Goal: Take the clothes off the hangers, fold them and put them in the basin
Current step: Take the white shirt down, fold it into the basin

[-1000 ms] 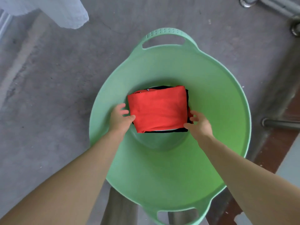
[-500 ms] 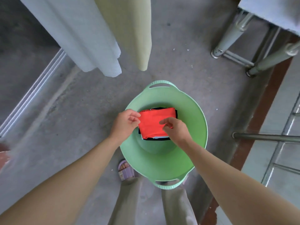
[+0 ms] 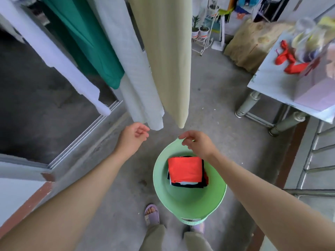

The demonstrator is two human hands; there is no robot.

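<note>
A green basin (image 3: 163, 185) stands on the concrete floor between my arms. Inside it lies a folded red garment (image 3: 184, 169) on top of folded dark clothes (image 3: 190, 185). My left hand (image 3: 133, 136) hovers left of the basin, fingers loosely curled and holding nothing, just below the hem of a hanging white garment (image 3: 126, 60). My right hand (image 3: 196, 141) is above the basin's far rim, fingers relaxed and empty, under the tip of a hanging cream garment (image 3: 168, 51). Further left hang a green garment (image 3: 87, 38) and another white garment (image 3: 50, 57).
A table (image 3: 272, 84) on metal legs stands at the right with red cloth (image 3: 290, 60) and bags on it. A metal rack (image 3: 319, 160) is at the far right. A sliding-door track (image 3: 81, 136) runs on the left. My feet in purple slippers (image 3: 152, 213) stand by the basin.
Both hands have let go of the red garment and risen out of the basin toward the hanging clothes. The view has lifted, showing the hanging garments and the table.
</note>
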